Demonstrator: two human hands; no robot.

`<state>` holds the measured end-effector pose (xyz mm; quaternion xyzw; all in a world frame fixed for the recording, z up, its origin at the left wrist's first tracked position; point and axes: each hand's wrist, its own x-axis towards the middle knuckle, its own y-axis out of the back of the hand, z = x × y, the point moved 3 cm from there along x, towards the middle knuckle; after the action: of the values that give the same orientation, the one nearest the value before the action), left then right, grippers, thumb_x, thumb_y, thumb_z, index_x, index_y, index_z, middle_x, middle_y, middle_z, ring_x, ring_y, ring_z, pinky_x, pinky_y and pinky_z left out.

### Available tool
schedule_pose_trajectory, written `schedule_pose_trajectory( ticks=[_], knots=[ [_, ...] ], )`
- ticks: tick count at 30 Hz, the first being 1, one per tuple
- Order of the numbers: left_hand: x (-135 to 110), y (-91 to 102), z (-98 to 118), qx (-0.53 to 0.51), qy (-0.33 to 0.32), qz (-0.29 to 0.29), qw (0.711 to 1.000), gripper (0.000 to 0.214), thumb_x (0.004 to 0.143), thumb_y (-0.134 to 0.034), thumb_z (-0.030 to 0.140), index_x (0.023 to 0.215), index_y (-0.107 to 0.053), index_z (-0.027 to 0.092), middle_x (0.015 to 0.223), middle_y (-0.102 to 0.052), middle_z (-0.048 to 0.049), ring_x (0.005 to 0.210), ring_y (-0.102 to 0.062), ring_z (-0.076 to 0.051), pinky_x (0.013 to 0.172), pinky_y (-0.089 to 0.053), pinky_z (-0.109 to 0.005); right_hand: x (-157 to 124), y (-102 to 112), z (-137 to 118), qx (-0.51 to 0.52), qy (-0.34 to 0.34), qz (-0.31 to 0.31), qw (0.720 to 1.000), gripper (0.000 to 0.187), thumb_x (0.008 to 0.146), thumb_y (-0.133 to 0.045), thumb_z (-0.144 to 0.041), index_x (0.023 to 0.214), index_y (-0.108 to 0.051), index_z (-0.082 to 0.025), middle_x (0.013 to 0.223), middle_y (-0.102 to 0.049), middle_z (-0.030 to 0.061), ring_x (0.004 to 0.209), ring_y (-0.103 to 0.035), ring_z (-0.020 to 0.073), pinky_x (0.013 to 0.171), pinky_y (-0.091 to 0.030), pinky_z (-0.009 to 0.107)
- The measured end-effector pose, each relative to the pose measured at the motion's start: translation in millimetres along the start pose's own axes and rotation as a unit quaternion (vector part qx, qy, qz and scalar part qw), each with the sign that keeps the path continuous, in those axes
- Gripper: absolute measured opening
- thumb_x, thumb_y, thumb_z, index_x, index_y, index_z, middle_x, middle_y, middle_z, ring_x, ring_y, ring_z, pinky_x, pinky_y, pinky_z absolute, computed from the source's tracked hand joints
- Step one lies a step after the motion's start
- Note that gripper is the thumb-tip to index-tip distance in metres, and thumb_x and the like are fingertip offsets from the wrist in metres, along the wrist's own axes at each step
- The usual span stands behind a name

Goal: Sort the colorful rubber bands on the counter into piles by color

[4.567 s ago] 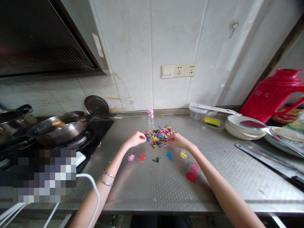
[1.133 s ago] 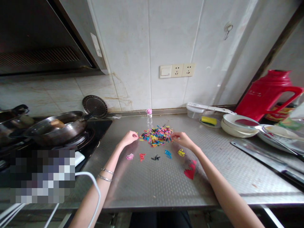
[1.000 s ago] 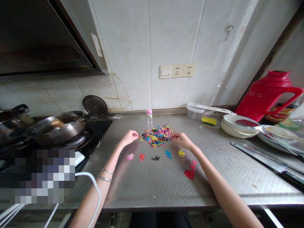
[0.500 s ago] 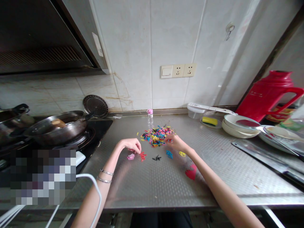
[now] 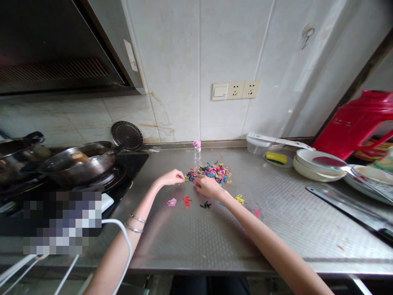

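Note:
A mixed heap of small coloured rubber bands (image 5: 215, 172) lies on the steel counter. At its left edge is my left hand (image 5: 174, 177), thumb and fingers pinched together; what they hold is too small to make out. My right hand (image 5: 207, 186) reaches across the front of the heap with curled fingers, their tips partly hidden. Nearer me lie small sorted bunches: pink rubber bands (image 5: 171, 202), red rubber bands (image 5: 187, 202), black rubber bands (image 5: 206, 204) and yellow rubber bands (image 5: 239, 199). My right wrist mostly covers the blue rubber bands (image 5: 222, 204).
Behind the heap stands a small pink-capped bottle (image 5: 197, 146). On the right are a knife (image 5: 344, 207), stacked bowls (image 5: 316, 170), a yellow sponge (image 5: 276, 157) and a red thermos (image 5: 353, 123). A pan (image 5: 82, 159) sits on the stove at left. A white cable (image 5: 125, 235) crosses by my left forearm.
My left hand has moved away from the red bunch, up to the heap's left edge. My right hand has shifted left across the heap's front, its forearm now covering most of the blue bunch.

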<state>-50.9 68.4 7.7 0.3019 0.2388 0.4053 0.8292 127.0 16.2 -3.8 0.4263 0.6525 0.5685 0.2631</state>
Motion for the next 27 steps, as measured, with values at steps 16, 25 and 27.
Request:
schedule_pose_trajectory(
  ticks=[16, 25, 27],
  knots=[
    [-18.1, 4.8, -28.4, 0.018, 0.022, 0.061, 0.998, 0.026, 0.07, -0.049, 0.033, 0.072, -0.063, 0.011, 0.056, -0.056, -0.002, 0.05, -0.048, -0.01, 0.046, -0.031, -0.019, 6.0, -0.8, -7.6, 0.099, 0.025, 0.036, 0.994, 0.037, 0.073, -0.045, -0.013, 0.107, -0.057, -0.02, 0.1, -0.062, 0.0056, 0.087, -0.056, 0.0151, 0.072, -0.039, 0.021],
    [-22.0, 0.1, -21.8, 0.01, 0.01, 0.067, 0.998, 0.025, 0.069, -0.048, 0.031, 0.07, -0.062, 0.01, 0.058, -0.058, -0.002, 0.052, -0.05, -0.012, 0.048, -0.033, -0.02, 1.2, -8.6, -48.9, 0.193, 0.127, 0.012, 0.973, 0.036, 0.069, -0.049, -0.011, 0.102, -0.061, -0.02, 0.08, -0.063, 0.0019, 0.071, -0.055, 0.0119, 0.062, -0.038, 0.019],
    [-22.0, -2.0, -21.6, 0.007, 0.009, 0.067, 0.998, 0.026, 0.069, -0.049, 0.031, 0.072, -0.062, 0.01, 0.06, -0.059, -0.003, 0.053, -0.051, -0.012, 0.049, -0.035, -0.02, -0.2, -10.3, -48.7, 0.195, 0.132, 0.012, 0.972, 0.034, 0.068, -0.05, -0.011, 0.098, -0.063, -0.02, 0.08, -0.064, 0.0022, 0.071, -0.055, 0.0118, 0.062, -0.039, 0.019]
  ],
)
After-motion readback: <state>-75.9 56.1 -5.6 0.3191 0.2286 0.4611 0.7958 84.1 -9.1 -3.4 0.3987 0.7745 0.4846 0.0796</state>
